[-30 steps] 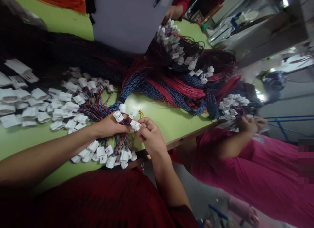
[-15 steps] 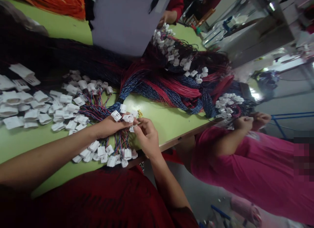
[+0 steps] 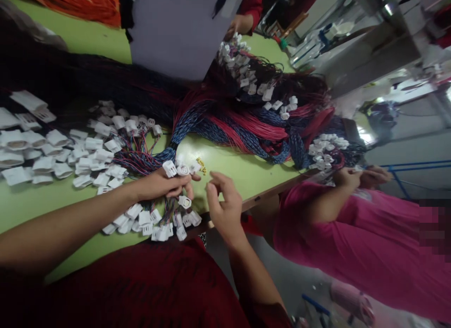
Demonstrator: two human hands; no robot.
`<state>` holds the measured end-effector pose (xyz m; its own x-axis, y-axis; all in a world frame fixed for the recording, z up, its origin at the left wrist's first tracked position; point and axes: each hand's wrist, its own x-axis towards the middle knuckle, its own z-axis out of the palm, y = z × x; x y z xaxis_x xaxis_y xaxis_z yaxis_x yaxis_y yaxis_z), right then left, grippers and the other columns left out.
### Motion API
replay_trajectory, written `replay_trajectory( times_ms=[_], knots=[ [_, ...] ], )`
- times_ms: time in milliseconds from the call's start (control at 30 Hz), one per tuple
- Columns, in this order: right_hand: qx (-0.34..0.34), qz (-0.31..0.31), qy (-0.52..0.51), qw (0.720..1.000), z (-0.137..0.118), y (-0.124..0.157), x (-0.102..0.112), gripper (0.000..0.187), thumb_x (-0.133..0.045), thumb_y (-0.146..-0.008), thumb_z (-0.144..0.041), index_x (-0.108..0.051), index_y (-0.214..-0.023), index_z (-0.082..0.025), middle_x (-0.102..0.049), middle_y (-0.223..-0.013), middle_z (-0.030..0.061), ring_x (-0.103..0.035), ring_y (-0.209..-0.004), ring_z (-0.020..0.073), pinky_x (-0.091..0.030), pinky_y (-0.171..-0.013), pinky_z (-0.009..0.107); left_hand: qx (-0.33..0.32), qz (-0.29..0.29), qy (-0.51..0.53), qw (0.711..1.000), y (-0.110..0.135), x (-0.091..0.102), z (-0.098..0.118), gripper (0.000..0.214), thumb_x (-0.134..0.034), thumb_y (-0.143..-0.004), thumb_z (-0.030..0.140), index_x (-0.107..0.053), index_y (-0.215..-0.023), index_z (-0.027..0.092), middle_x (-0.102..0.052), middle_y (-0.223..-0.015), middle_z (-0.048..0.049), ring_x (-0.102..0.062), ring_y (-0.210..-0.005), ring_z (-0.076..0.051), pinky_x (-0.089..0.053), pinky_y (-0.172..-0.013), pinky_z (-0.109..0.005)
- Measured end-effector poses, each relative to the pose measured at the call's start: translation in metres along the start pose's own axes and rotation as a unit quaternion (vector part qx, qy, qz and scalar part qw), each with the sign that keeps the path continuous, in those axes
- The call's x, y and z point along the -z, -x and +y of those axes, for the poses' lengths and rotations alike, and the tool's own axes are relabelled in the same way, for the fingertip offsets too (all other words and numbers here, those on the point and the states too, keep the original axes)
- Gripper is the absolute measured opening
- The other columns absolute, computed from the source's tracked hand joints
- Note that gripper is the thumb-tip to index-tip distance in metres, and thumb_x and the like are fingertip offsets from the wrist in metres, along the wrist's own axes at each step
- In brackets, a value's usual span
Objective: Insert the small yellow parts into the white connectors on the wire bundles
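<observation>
My left hand [image 3: 159,183] is closed around wired white connectors [image 3: 169,168], which stick up above its fingers. Just below those fingers, a single white connector [image 3: 184,202] hangs apart from the rest. My right hand [image 3: 227,208] is off to the right, holding nothing visible, with thumb and fingers apart. Small yellow pieces [image 3: 202,166] lie on the green tabletop [image 3: 229,166] between and beyond the hands. More white connectors [image 3: 162,231] on thin coloured wires droop near the table edge under my left hand. A blue-and-black twisted wire bundle [image 3: 186,120] runs beyond it.
Many white connectors [image 3: 45,163] cover the table's left side. A grey-purple panel [image 3: 172,32] stands at the back, with orange wires [image 3: 77,6] behind. Red wires [image 3: 257,123] cross the middle. A co-worker in pink [image 3: 327,224] handles something at the right; another person's hand [image 3: 241,25] shows behind.
My right hand has let go of the connector by my left fingers and drawn back rightward, its fingers now apart. That connector has dropped below my left hand.
</observation>
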<state>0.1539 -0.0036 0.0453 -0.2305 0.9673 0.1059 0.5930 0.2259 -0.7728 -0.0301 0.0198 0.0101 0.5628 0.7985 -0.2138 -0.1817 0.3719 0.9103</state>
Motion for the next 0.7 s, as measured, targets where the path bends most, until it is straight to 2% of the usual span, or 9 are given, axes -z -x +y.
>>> replay_trajectory(
  times_ms=[33,133,167,267,367,467,567,633,700],
  knots=[
    [-0.004,0.023,-0.008,1.0,0.002,-0.006,0.0,0.029,-0.047,-0.087,-0.025,-0.054,-0.115,-0.025,-0.061,-0.086,0.0035,-0.055,-0.071,0.0148,-0.044,-0.068,0.03,0.004,-0.012,-0.035,0.999,0.001,-0.001,0.001,0.032,-0.05,-0.086,0.039,-0.066,-0.09,0.012,-0.059,-0.057,0.0011,-0.034,-0.04,-0.005,-0.03,-0.044,-0.02],
    [0.029,-0.003,-0.013,0.999,0.008,-0.016,-0.005,0.028,-0.049,-0.085,-0.025,-0.057,-0.112,-0.025,-0.06,-0.086,0.0042,-0.055,-0.074,0.0156,-0.045,-0.071,0.032,0.008,-0.016,-0.1,0.995,0.002,-0.002,0.003,0.038,-0.048,-0.087,0.04,-0.067,-0.068,0.014,-0.041,-0.039,0.005,-0.037,-0.04,-0.008,-0.035,-0.047,-0.022],
    [0.043,-0.009,-0.009,0.999,0.01,-0.017,-0.008,0.026,-0.051,-0.085,-0.025,-0.059,-0.11,-0.025,-0.06,-0.088,0.005,-0.055,-0.076,0.0162,-0.046,-0.073,0.033,0.005,-0.013,-0.099,0.995,0.001,-0.002,0.002,0.04,-0.047,-0.087,0.042,-0.066,-0.067,0.014,-0.042,-0.039,0.0046,-0.039,-0.041,-0.009,-0.037,-0.049,-0.022],
    [0.077,-0.011,-0.006,0.997,0.012,-0.013,-0.013,0.026,-0.053,-0.083,-0.022,-0.061,-0.107,-0.027,-0.058,-0.097,0.0069,-0.055,-0.084,0.0178,-0.047,-0.075,0.035,0.012,-0.003,-0.032,0.999,-0.001,0.0,-0.002,0.04,-0.046,-0.087,0.047,-0.065,-0.07,0.015,-0.057,-0.051,-0.0003,-0.052,-0.05,-0.012,-0.043,-0.055,-0.024],
    [0.094,-0.023,-0.003,0.995,0.016,-0.009,-0.012,0.025,-0.057,-0.08,-0.022,-0.062,-0.104,-0.028,-0.059,-0.098,0.0069,-0.055,-0.089,0.0191,-0.046,-0.079,0.036,0.039,0.034,0.045,0.998,-0.003,0.0,-0.006,0.031,-0.058,-0.08,0.045,-0.064,-0.079,0.015,-0.065,-0.065,-0.0021,-0.059,-0.059,-0.014,-0.047,-0.06,-0.026],
    [0.024,0.04,0.004,0.999,0.03,-0.008,-0.006,0.02,-0.055,-0.082,-0.026,-0.062,-0.1,-0.025,-0.061,-0.091,0.0058,-0.055,-0.083,0.0184,-0.045,-0.078,0.036,0.049,0.071,0.091,0.992,-0.003,0.0,-0.007,0.029,-0.065,-0.075,0.038,-0.061,-0.093,0.015,-0.065,-0.07,-0.001,-0.061,-0.062,-0.014,-0.048,-0.064,-0.027],
    [-0.065,0.109,0.031,0.991,0.051,-0.01,0.0,0.016,-0.05,-0.084,-0.03,-0.063,-0.089,-0.022,-0.061,-0.081,0.0039,-0.054,-0.075,0.0169,-0.043,-0.075,0.034,0.053,0.083,0.122,0.988,-0.004,0.0,-0.007,0.029,-0.069,-0.073,0.031,-0.06,-0.095,0.015,-0.064,-0.073,-0.0004,-0.061,-0.064,-0.013,-0.048,-0.065,-0.028],
    [-0.08,0.098,0.055,0.99,0.061,-0.012,0.0,0.015,-0.05,-0.082,-0.03,-0.062,-0.083,-0.021,-0.06,-0.076,0.0025,-0.052,-0.071,0.0161,-0.042,-0.072,0.032,0.055,0.081,0.126,0.987,-0.005,0.001,-0.007,0.027,-0.07,-0.071,0.029,-0.061,-0.092,0.015,-0.063,-0.071,0.0005,-0.058,-0.061,-0.011,-0.046,-0.062,-0.026],
    [-0.067,0.069,0.073,0.993,0.066,-0.014,-0.002,0.015,-0.05,-0.081,-0.029,-0.062,-0.081,-0.021,-0.059,-0.074,0.0018,-0.051,-0.068,0.0152,-0.041,-0.069,0.03,0.055,0.076,0.121,0.988,-0.006,0.002,-0.008,0.025,-0.071,-0.071,0.028,-0.062,-0.091,0.015,-0.061,-0.068,0.0017,-0.054,-0.057,-0.009,-0.043,-0.058,-0.024]
  ],
)
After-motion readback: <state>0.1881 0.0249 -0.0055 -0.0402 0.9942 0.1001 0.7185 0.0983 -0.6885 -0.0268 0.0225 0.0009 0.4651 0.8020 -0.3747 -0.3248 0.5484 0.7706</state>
